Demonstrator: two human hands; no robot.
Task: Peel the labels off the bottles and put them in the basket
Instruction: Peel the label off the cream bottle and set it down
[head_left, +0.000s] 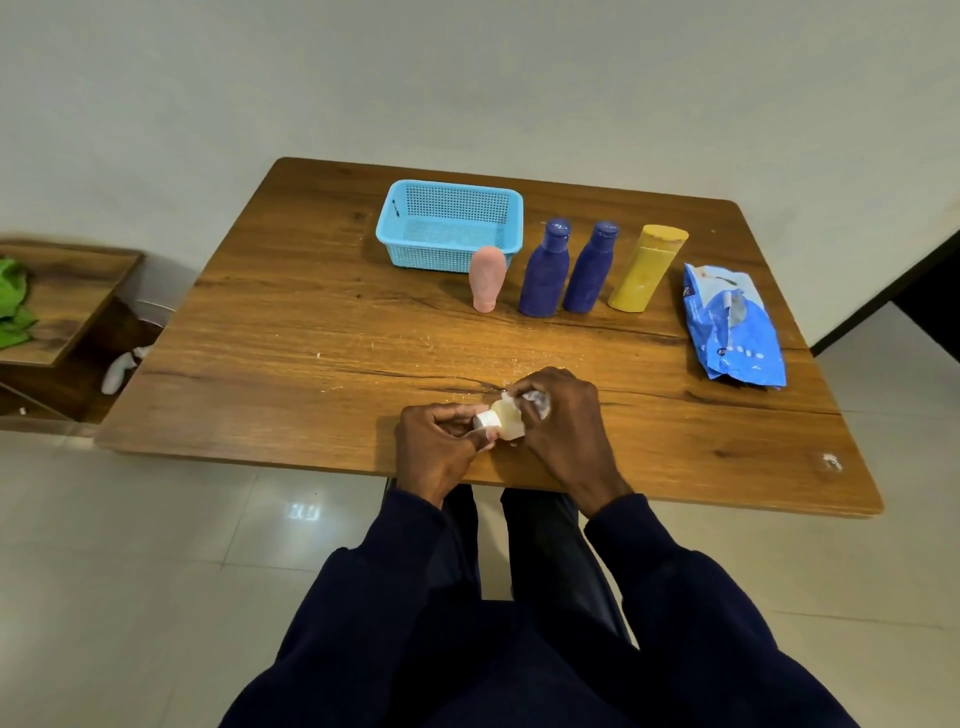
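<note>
Two hands are busy with one small pale bottle (506, 415), which is held sideways just over the table (311, 322), close to the middle of its near edge. The white cap end is gripped by the left hand (436, 447), fingers curled right round it. At the other end, a crinkly whitish bit of label (537, 401) is pinched in the curled fingers of the right hand (563, 415). How much of it is stuck to the bottle can't be made out. Little white flecks are scattered on the wood just beyond the hands.

Over by the far edge, a light blue basket (436, 257) is parked, and nothing can be spotted inside it. Just in front of its right corner a pink bottle (487, 280) is stood upside down on its cap. To the right of that, two blue bottles (545, 270) and a yellow bottle (647, 270) are lined up in a row. A crumpled blue packet (732, 327) is left lying by the right edge.
</note>
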